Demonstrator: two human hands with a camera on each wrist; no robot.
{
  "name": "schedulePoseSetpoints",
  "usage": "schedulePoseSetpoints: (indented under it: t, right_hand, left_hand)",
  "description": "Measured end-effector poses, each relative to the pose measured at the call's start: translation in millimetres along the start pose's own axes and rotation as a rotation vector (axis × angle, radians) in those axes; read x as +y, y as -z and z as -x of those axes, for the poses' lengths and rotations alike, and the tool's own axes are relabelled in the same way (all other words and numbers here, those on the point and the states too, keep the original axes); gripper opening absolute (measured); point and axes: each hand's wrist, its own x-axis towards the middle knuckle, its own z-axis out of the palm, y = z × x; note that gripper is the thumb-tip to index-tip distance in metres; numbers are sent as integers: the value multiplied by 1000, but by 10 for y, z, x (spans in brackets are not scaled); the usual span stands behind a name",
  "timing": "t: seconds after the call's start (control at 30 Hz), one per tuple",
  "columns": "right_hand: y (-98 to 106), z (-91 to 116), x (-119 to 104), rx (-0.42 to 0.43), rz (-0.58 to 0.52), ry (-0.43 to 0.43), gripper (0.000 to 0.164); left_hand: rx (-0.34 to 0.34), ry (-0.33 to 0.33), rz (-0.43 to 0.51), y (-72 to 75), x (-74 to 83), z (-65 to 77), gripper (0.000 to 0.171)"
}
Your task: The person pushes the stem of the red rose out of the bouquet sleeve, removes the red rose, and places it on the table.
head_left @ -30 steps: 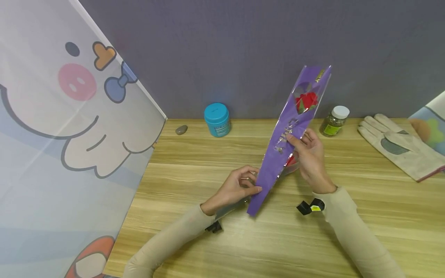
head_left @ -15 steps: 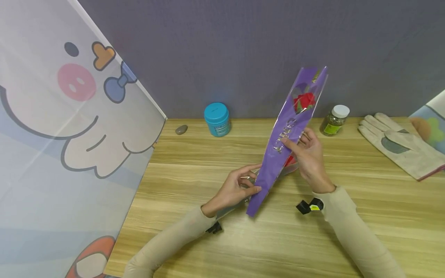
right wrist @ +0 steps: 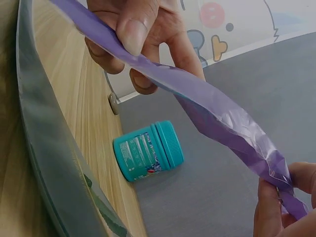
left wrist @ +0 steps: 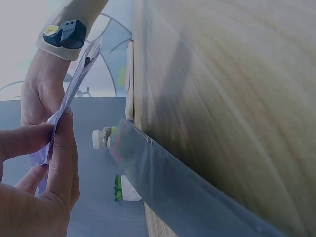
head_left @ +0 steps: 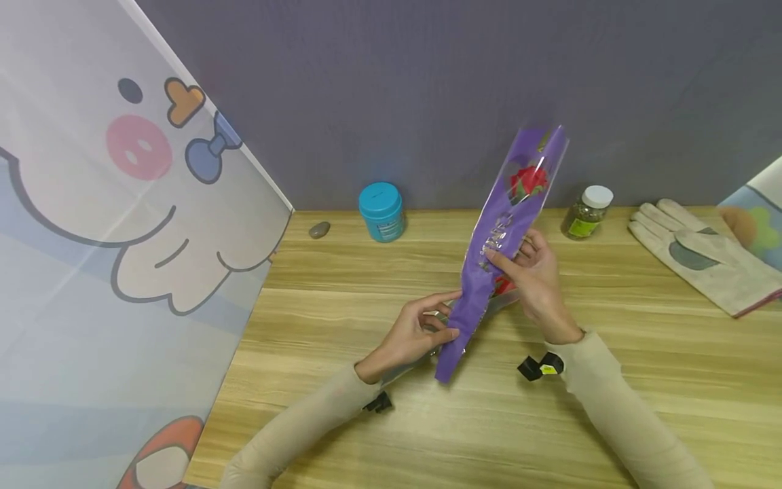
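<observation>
A single red rose in a clear-fronted purple sleeve (head_left: 473, 285) slants upward across the middle of the head view, its bloom (head_left: 527, 185) at the top. My left hand (head_left: 415, 329) pinches the sleeve's narrow lower end between thumb and fingers. Higher up, my right hand (head_left: 534, 282) grips its right edge, thumb on the printed front. The purple film is creased and bowed between the two hands, as the right wrist view also shows. Under it, a second wrapped red flower (head_left: 504, 285) lies in a greyish sleeve (left wrist: 182, 192) on the table, mostly hidden.
At the table's back edge stand a blue lidded tub (head_left: 381, 214) and a white-capped jar (head_left: 586, 214). A grey stone (head_left: 319, 229) lies left, pale work gloves (head_left: 702, 251) right. A small green leafy thing with a white base (left wrist: 128, 188) shows in the left wrist view.
The rose's top has come down and to the left, and my right hand has shifted the same way. The sleeve now buckles more near my left hand, which stays in place.
</observation>
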Motion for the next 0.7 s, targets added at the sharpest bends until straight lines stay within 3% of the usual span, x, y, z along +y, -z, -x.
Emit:
schedulePoseSetpoints:
  t: [0.4,0.7]
  right_hand:
    - [-17,80,51,5,36,-16,55]
    - [-6,142,97,-48,44,-29,57]
  left_hand:
    - [-20,-15,22,4,-17,0,64]
    - [-7,0,16,-11,-18,-30,64]
